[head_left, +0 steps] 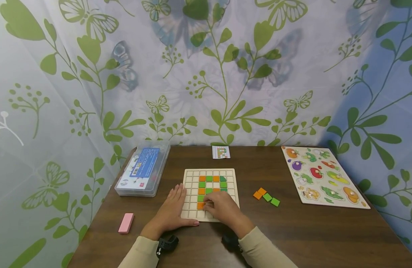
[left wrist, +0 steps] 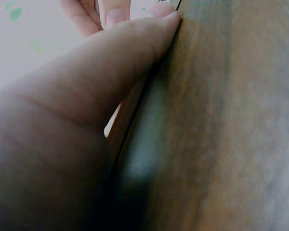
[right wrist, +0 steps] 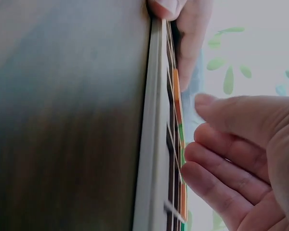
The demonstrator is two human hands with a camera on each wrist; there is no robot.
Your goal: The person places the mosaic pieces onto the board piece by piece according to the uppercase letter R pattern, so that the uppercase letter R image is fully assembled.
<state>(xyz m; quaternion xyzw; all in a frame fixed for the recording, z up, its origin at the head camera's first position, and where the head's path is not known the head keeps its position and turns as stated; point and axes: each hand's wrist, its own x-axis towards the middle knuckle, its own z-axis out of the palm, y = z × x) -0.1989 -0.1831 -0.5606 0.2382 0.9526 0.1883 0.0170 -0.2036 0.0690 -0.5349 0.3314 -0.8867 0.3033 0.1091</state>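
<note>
A pale square grid board [head_left: 189, 214] lies on the table, with orange and green tiles in several of its cells. My left hand [head_left: 171, 210] lies along the board's left side, fingers stretched forward, its thumb by the front edge. My right hand [head_left: 222, 208] is bent over the lower middle of the board, fingertips beside an orange tile [head_left: 200, 205] in the lowest filled row. In the right wrist view, the right hand's fingers [right wrist: 221, 180] are loosely bent close to the tiles, and no piece shows between thumb and fingers. Part of the pattern is hidden under that hand.
Loose orange and green tiles [head_left: 267, 197] lie right of the board. A pattern card [head_left: 220, 152] is behind it. Left stand a clear plastic case [head_left: 142, 169] and a pink block [head_left: 126, 223]. A vegetable puzzle board [head_left: 326, 176] lies at right; a patterned curtain [head_left: 206, 74] backs the table.
</note>
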